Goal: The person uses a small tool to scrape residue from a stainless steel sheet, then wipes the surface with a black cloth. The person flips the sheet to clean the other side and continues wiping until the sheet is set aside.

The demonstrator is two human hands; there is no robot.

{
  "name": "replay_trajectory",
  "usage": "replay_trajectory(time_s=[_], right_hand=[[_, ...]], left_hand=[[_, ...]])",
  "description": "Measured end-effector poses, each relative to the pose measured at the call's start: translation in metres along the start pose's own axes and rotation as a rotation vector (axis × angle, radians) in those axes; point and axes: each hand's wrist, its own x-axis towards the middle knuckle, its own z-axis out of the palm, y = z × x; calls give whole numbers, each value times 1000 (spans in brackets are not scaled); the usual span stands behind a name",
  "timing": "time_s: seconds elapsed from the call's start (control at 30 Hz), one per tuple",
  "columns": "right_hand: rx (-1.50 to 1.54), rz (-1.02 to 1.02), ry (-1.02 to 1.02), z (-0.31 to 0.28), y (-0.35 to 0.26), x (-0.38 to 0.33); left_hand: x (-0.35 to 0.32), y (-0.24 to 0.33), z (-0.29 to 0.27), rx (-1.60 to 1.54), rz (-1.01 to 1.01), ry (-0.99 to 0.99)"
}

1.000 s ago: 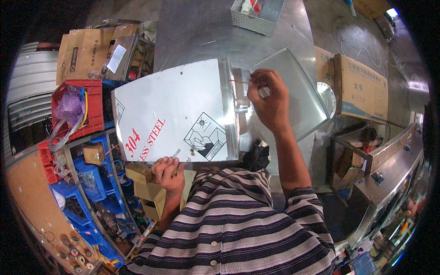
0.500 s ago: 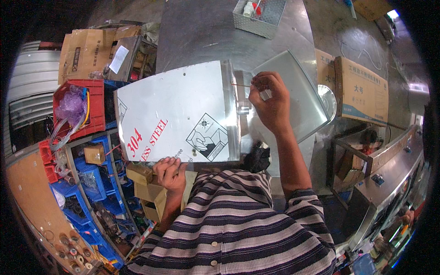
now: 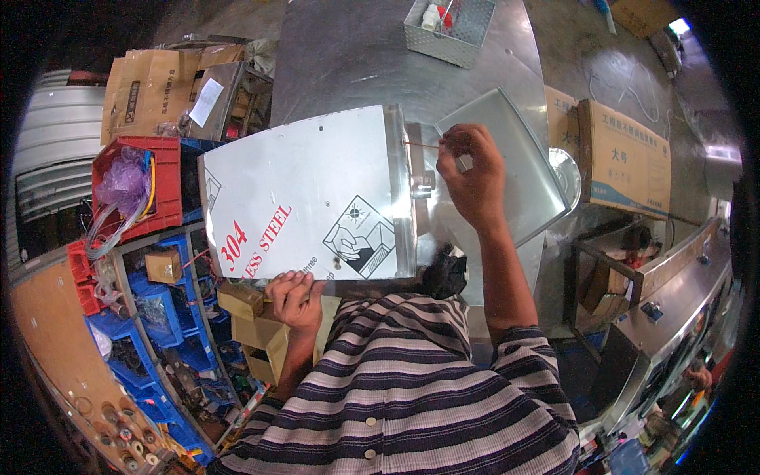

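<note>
Overhead, steel worktable, perhaps workshop

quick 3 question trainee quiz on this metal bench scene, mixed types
1. True or false: the left hand grips the near edge of the steel sheet.
2. The right hand holds: A) a thin rod B) a hammer C) a purple bag.
3. Fill in: the mesh basket sits at the ___ end of the metal table.

Key: 1 true; 2 A; 3 far.
</note>
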Motion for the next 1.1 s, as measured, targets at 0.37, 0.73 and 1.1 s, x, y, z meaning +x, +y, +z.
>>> replay_trajectory(time_s=[0.37,0.73,1.1], right_hand=[[72,146,68,-19,-16,-24],[40,210,-28,-19,-57,-93],[-242,607,305,-82,-20,-194]], left_hand=[[6,2,2,-2,9,25],[0,-2,6,-52,-3,37],[5,-1,8,-70,33,81]])
